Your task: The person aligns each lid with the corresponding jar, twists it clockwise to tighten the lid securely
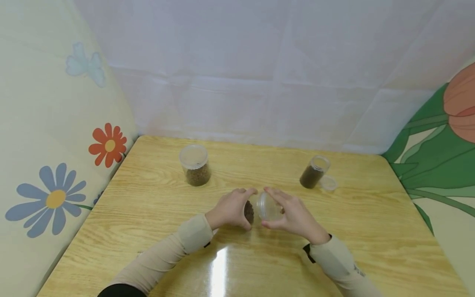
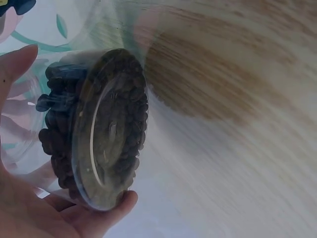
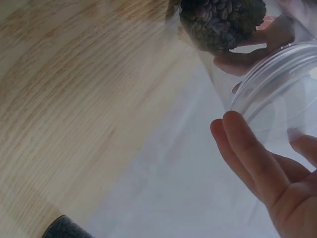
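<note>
A clear plastic jar is held tilted on its side above the middle of the table. Dark brown, bean-like pieces are gathered at its base. My left hand curls round the base end, thumb and fingers on opposite sides. At the other end my right hand spans the ringed rim, fingertips against it. Whether a lid sits on that rim I cannot tell. In the right wrist view, my right hand shows at the lower right, with the dark pieces beyond the rim.
A wide lidded jar with brown contents stands at the back left of the wooden table. At the back right is a narrower jar of dark contents, a clear round lid beside it. A white cloth hangs behind.
</note>
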`<action>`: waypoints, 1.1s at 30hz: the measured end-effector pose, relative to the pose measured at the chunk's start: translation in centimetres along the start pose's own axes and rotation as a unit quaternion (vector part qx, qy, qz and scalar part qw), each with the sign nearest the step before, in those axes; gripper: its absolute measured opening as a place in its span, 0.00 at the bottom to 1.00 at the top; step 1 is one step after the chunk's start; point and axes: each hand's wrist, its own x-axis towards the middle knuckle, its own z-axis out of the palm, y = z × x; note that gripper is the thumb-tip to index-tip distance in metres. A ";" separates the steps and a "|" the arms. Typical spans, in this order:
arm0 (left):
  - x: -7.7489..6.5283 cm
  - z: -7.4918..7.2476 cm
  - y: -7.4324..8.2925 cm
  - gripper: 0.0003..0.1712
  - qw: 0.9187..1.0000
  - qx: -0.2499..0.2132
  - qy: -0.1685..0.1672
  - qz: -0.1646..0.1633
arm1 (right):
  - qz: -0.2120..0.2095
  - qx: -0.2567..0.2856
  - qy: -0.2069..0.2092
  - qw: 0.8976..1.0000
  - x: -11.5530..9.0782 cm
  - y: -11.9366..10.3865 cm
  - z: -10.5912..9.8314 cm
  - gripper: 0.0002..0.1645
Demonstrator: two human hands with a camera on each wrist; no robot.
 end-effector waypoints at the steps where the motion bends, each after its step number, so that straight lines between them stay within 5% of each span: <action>1: 0.0 0.0 0.0 0.57 1.000 0.000 -0.002 0.001 | 0.002 0.002 -0.002 1.000 0.0 0.0 0.0 0.49; 13: 0.2 -0.3 -0.9 0.55 0.999 -0.035 -0.015 0.009 | 0.009 -0.013 0.004 1.000 0.1 -0.1 -0.2 0.54; 20: 0.3 -0.3 -1.5 0.55 0.997 -0.074 -0.013 0.014 | 0.050 -0.005 -0.010 0.999 0.3 0.0 -0.5 0.54; 26: 0.4 -0.3 -2.1 0.56 0.993 -0.116 -0.020 0.007 | 0.094 0.042 0.000 0.995 -0.3 0.8 -1.2 0.40; 33: 0.5 -0.2 -2.4 0.57 0.990 -0.139 -0.021 0.007 | 0.100 0.029 0.027 0.994 -1.0 1.7 -1.8 0.31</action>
